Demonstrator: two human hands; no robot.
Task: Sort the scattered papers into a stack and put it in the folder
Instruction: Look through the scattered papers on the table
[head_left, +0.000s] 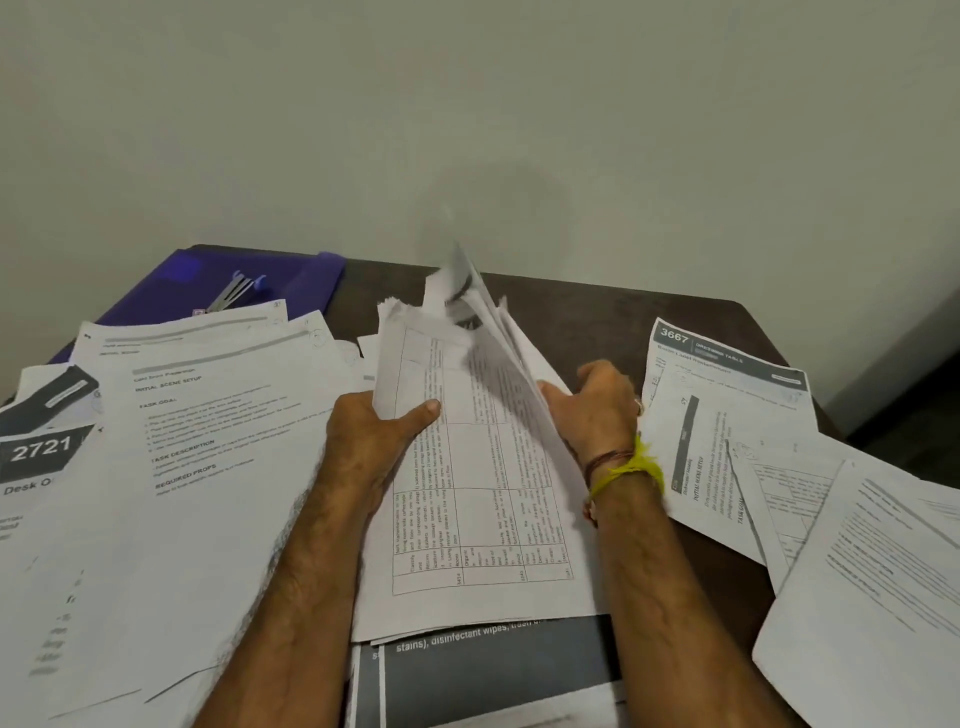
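both hands (374, 431) grip thin, curling paper stack (467, 467).

At centre of the table (597, 306), a stack of papers (467, 493), gripped by the left hand (374, 431) at nine o'clock and the right hand (597, 410) at three. At ten to eleven o'clock, the folder (208, 283), partly under loose sheets (208, 415). At three to four o'clock, further overlapping sheets (727, 426). At six, another sheet (493, 670) beneath the stack.
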